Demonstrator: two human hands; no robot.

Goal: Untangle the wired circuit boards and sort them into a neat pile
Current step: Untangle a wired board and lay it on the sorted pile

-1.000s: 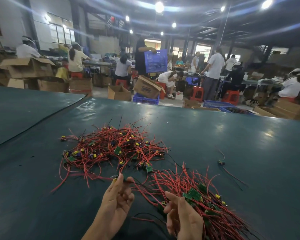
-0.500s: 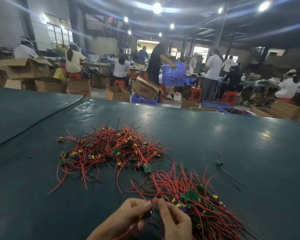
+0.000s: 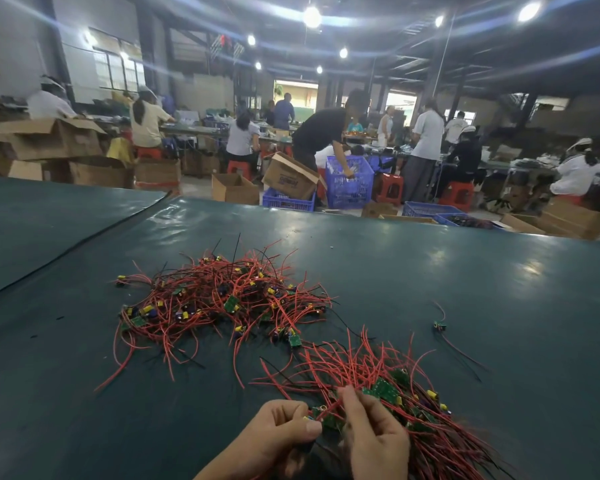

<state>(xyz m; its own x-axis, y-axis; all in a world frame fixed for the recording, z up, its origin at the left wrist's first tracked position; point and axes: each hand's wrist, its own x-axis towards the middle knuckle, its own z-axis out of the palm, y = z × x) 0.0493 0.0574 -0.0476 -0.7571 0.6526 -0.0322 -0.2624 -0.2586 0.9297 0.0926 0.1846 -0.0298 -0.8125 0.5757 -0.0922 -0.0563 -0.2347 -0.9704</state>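
- Near the table's [image 3: 465,271] front edge, left hand [image 3: 284,433] pinches a small board [image 3: 329,423].
- Right hand [image 3: 373,443] pinches a red wire [image 3: 331,407] beside the right pile [image 3: 406,389].
- Tangle [image 3: 219,299] lies farther left.

On the table [image 3: 465,271], taking the tangle [image 3: 219,299] as landmark: pile [image 3: 395,386] nearer and right, lone board [image 3: 439,326] farther right, crates [image 3: 349,183] behind, left hand [image 3: 284,431] and right hand [image 3: 371,434] nearest, at the pile.

One wide-angle head camera looks forward and down across the dark green sheet-covered bench [image 3: 465,271] from its near edge, close above the left hand [image 3: 281,431] and right hand [image 3: 374,438].
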